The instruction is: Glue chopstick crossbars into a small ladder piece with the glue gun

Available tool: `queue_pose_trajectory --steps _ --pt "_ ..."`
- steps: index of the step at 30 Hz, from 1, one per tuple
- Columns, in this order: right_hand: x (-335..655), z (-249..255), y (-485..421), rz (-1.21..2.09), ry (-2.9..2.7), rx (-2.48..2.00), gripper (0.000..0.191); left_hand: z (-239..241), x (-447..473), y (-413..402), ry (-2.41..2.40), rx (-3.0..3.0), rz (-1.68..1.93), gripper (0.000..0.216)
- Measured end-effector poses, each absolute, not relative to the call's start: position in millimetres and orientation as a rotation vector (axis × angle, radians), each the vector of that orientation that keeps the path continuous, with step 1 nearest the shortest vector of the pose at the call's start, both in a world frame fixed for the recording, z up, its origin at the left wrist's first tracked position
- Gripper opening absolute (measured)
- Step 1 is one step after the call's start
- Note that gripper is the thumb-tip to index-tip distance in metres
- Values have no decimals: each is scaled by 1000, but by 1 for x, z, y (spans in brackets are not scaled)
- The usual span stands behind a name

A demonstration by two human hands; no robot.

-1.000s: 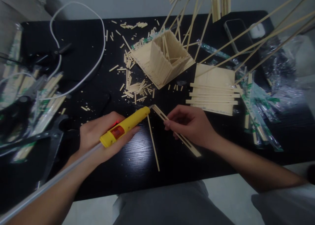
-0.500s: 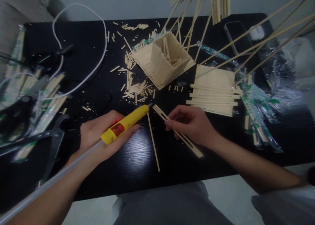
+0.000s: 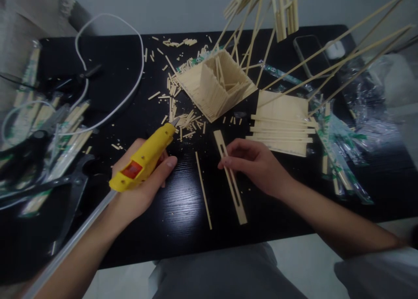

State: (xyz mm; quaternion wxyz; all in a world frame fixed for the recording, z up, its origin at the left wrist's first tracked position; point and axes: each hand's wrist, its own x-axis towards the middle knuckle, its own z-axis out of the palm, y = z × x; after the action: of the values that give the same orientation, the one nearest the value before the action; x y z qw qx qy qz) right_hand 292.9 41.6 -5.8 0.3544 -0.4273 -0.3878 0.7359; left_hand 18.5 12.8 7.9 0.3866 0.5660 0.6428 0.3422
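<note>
My left hand (image 3: 143,183) is closed round a yellow glue gun (image 3: 145,157) with a clear glue stick (image 3: 70,242) trailing out of its back; the nozzle points up and right toward a scatter of short stick offcuts (image 3: 183,120). My right hand (image 3: 256,166) rests on the black table (image 3: 183,216), its fingertips pinching a flat pair of joined wooden sticks (image 3: 230,177) that lies nearly lengthwise toward me. A single thin stick (image 3: 203,190) lies loose between my hands.
A square box of stacked sticks (image 3: 217,83) stands behind, with a flat stick panel (image 3: 282,122) to its right. Long skewers (image 3: 329,55) hang across the upper right. A white cable (image 3: 130,90), scissors (image 3: 70,190), wrapped chopsticks (image 3: 339,159) and a phone (image 3: 310,50) lie around.
My left hand has swung the glue gun left and up, away from the joined sticks. My right hand has turned the joined sticks from a diagonal to nearly lengthwise.
</note>
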Motion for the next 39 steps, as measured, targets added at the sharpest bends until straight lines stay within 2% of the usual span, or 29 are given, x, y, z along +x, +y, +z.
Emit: queue_pose_trajectory --steps 9,26,30,33,39 --pt "292 -10 43 1881 -805 -1091 32 9 27 20 1305 1227 817 27" --pt "293 -8 41 1786 -758 -1090 35 4 25 19 1250 1160 795 20" --pt "293 -7 40 1933 -847 -1014 43 7 21 23 1337 1005 1051 26" --pt "294 -8 40 2160 -809 -913 38 13 20 26 1343 892 1182 35" --pt "296 -6 40 2503 -745 -799 28 11 19 23 1283 932 1056 33"
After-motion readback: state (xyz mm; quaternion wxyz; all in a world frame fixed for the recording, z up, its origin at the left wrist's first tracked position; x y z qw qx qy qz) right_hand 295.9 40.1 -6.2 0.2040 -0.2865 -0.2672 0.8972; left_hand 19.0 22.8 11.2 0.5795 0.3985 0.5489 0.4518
